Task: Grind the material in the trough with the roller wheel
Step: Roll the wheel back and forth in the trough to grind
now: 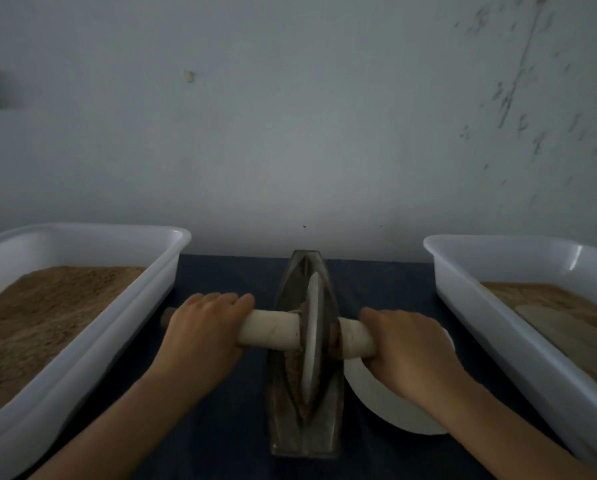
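Note:
A dark metal boat-shaped trough (292, 292) lies lengthwise on the dark blue table, pointing away from me. A pale roller wheel (311, 337) stands on edge in its groove, roughly mid-length. Brown ground material (293, 375) shows in the groove beside the wheel. A pale axle handle (269, 330) runs through the wheel from left to right. My left hand (203, 332) grips the left half of the handle. My right hand (408, 348) grips the right half.
A white plastic tub (82, 344) of brown powder stands at the left, and another white tub (491, 327) with brown powder at the right. A white round dish (383, 400) lies under my right wrist beside the trough. A grey wall rises right behind the table.

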A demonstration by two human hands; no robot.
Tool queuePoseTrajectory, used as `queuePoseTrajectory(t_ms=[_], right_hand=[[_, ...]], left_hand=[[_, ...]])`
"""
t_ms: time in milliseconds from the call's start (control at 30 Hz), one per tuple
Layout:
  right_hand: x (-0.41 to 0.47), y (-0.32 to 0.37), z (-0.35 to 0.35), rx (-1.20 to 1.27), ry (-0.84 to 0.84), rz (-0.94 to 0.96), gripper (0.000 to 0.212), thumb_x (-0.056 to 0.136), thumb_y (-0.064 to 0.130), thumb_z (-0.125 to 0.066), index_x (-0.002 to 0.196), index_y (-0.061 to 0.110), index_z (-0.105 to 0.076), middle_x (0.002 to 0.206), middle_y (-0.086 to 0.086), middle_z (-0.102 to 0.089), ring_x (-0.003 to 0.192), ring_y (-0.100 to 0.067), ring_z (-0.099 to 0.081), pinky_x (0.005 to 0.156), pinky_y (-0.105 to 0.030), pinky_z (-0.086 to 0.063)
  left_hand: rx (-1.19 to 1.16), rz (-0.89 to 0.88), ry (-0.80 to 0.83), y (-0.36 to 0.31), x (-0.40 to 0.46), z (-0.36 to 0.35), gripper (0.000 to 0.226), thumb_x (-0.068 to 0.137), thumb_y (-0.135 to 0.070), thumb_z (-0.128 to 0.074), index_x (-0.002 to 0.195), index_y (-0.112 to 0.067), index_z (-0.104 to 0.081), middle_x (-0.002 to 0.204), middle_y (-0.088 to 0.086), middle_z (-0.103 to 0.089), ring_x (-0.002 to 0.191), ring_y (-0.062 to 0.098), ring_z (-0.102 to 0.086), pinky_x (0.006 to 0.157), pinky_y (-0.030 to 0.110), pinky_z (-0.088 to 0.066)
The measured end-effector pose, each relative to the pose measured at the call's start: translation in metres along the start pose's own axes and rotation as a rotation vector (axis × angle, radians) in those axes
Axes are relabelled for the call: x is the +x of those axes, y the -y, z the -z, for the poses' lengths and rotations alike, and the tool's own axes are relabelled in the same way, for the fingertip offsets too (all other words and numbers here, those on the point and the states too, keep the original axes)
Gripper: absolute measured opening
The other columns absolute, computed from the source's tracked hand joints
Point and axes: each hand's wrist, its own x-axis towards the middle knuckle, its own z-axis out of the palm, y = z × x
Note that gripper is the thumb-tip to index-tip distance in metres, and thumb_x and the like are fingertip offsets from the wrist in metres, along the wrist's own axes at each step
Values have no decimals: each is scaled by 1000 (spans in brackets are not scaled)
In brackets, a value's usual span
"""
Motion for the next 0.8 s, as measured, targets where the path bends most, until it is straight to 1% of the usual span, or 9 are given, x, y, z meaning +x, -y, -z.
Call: queuePoseTrajectory(t_ms=[100, 167, 233, 300, 400, 500, 567, 700, 800], right_hand=[[-6, 0, 0, 8, 5, -22, 22, 88, 37, -46, 74, 34, -29, 74, 11, -42, 65, -5, -34, 46, -19, -15], [-1, -2, -3, -8, 3, -26, 26, 87, 35, -46, 71, 33, -27, 75, 11, -46, 64, -6, -34, 46, -19, -13], [11, -5, -8, -12, 9, -25, 18, 87, 33, -48, 76, 31, -34, 82, 10, -55, 65, -8, -36, 46, -19, -13], [28, -8, -14, -10, 53, -26, 8, 86, 31, -51, 84, 28, -43, 89, 9, -59, 70, -12, -47, 49, -22, -18], [52, -15, -22, -27, 81, -42, 10, 84, 31, -55, 91, 25, -52, 92, 4, -61, 80, -17, -57, 58, -27, -28], [70, -20, -29, -16, 95, -70, 11, 84, 32, -57, 83, 26, -48, 91, 1, -62, 73, -18, -53, 60, -28, -30], [78, -23, -33, -13, 97, -91, 14, 83, 33, -57, 80, 25, -46, 91, 0, -62, 79, -20, -57, 61, -29, -31], [88, -24, -33, -21, 97, -104, 7, 84, 26, -57, 88, 23, -53, 95, -1, -63, 87, -22, -60, 63, -29, -33], [81, -23, -30, -26, 99, -86, 10, 85, 27, -57, 93, 22, -53, 96, -1, -63, 86, -21, -59, 64, -28, -35]], left_hand=[[-8, -50, -78, -2, -1, 2, 52, 31, -28, -93, 74, -21, -62, 63, -5, -62, 53, 12, -60, 51, 28, -47], [-13, -19, -14, -2, 2, -1, 47, 42, -29, -90, 78, -22, -62, 69, -4, -64, 61, 13, -61, 59, 27, -45], [10, 32, 38, 0, 11, -8, 32, 70, -35, -75, 94, -26, -56, 90, -7, -64, 82, 11, -61, 73, 22, -36], [62, 62, 29, 6, 23, -21, 25, 81, -39, -63, 100, -29, -50, 101, -11, -60, 93, 8, -58, 78, 20, -34], [78, 104, 47, 12, 44, -39, 22, 83, -38, -60, 99, -26, -49, 103, -8, -61, 95, 11, -58, 78, 22, -36], [102, 114, 36, 18, 64, -51, 18, 84, -34, -58, 95, -23, -49, 101, -4, -62, 93, 15, -59, 75, 24, -33], [116, 117, 38, 20, 76, -54, 17, 84, -33, -57, 95, -22, -49, 100, -2, -62, 93, 18, -59, 73, 26, -30], [119, 142, 73, 18, 88, -54, 17, 85, -29, -55, 98, -19, -52, 102, 1, -63, 96, 22, -59, 78, 30, -36], [95, 127, 74, 17, 79, -50, 18, 86, -31, -55, 100, -21, -50, 104, -2, -62, 96, 17, -57, 81, 27, -36]])
